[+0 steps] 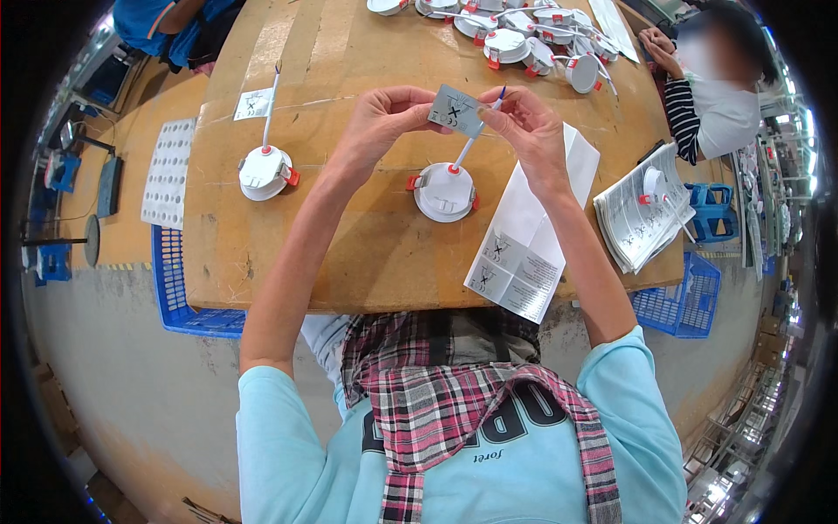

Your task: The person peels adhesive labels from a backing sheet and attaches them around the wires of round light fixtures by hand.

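Note:
A silver printed label is pinched by its left edge between the thumb and fingers of my left hand. My right hand closes its thumb and fingers on the white cable near its blue-tipped end. The label's right edge meets this cable; whether it sticks there I cannot tell. That cable rises from a round white downlight with red clips, resting on the table between my forearms. To the left, another downlight has a label around its upright cable.
A strip of labels lies by my right forearm, over the table's front edge. Farther right, a stack of printed sheets bears a small white lamp. Several downlights are heaped at the back. A co-worker sits at right.

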A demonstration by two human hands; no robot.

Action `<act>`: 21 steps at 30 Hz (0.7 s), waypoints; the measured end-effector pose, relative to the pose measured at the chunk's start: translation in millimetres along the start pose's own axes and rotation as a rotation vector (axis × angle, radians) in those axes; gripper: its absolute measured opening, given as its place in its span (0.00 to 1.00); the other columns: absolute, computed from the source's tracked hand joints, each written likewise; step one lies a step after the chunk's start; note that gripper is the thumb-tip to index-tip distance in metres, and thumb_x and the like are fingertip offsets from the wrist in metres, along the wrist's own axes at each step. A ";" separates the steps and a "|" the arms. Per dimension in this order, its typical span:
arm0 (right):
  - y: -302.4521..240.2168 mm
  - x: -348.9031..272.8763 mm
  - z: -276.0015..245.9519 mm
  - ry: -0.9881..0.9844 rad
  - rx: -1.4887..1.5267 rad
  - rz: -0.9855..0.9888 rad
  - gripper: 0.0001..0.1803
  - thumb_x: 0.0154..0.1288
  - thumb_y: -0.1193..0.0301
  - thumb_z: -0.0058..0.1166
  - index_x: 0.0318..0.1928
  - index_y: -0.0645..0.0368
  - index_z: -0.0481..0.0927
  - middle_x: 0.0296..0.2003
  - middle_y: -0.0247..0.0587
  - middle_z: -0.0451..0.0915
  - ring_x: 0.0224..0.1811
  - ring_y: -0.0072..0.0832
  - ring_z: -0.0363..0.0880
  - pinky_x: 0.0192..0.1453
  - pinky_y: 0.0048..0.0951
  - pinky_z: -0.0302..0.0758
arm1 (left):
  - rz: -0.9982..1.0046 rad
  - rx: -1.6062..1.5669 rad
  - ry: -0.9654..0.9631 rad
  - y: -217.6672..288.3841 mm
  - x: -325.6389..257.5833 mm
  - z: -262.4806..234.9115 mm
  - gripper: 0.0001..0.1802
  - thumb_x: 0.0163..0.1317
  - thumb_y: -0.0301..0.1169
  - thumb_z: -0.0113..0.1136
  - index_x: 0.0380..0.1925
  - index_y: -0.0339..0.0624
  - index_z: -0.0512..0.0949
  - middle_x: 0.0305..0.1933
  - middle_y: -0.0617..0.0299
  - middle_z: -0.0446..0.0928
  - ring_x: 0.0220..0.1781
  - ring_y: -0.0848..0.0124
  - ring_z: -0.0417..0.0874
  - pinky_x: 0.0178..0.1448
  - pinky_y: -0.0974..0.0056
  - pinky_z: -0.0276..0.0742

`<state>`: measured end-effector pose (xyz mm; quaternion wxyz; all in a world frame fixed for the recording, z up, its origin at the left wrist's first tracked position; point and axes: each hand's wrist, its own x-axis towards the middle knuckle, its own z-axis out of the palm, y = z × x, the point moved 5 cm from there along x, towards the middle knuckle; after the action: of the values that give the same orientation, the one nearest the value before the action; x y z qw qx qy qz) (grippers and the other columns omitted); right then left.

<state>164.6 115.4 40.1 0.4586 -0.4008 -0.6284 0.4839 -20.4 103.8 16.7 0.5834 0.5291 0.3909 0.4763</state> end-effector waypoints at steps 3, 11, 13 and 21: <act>0.1 -1.0 3.9 -0.046 0.047 -0.011 0.09 0.59 0.71 0.62 0.40 0.57 0.81 0.29 0.27 0.78 0.34 0.13 0.75 0.42 0.20 0.75 | -0.028 -0.057 0.007 -7.7 0.2 -3.8 0.15 0.63 0.33 0.58 0.42 0.32 0.79 0.40 0.56 0.81 0.41 0.69 0.84 0.52 0.66 0.79; -23.2 -4.6 -15.7 0.344 -0.151 -0.119 0.12 0.60 0.64 0.62 0.36 0.60 0.79 0.29 0.29 0.76 0.29 0.15 0.71 0.33 0.18 0.70 | 0.031 0.027 0.111 8.4 -5.7 2.6 0.13 0.62 0.31 0.59 0.40 0.32 0.80 0.36 0.56 0.82 0.38 0.70 0.85 0.49 0.68 0.78; -36.5 -13.2 -11.8 0.281 -0.253 -0.128 0.14 0.60 0.62 0.62 0.34 0.60 0.78 0.25 0.29 0.74 0.28 0.14 0.70 0.31 0.18 0.67 | 0.064 0.125 0.264 19.2 -13.0 7.9 0.12 0.61 0.29 0.59 0.39 0.30 0.80 0.34 0.56 0.83 0.38 0.71 0.84 0.47 0.70 0.77; -47.6 -18.1 20.1 0.020 -0.594 -0.030 0.15 0.60 0.63 0.58 0.27 0.64 0.78 0.20 0.38 0.74 0.21 0.25 0.67 0.26 0.28 0.63 | 0.271 0.436 0.320 39.3 -26.6 37.1 0.08 0.59 0.27 0.59 0.32 0.32 0.83 0.31 0.58 0.84 0.33 0.74 0.84 0.38 0.70 0.79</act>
<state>147.0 83.4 80.9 0.3346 -0.5131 -0.7436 0.2681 3.2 68.5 59.2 0.3181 0.6075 0.4967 0.5320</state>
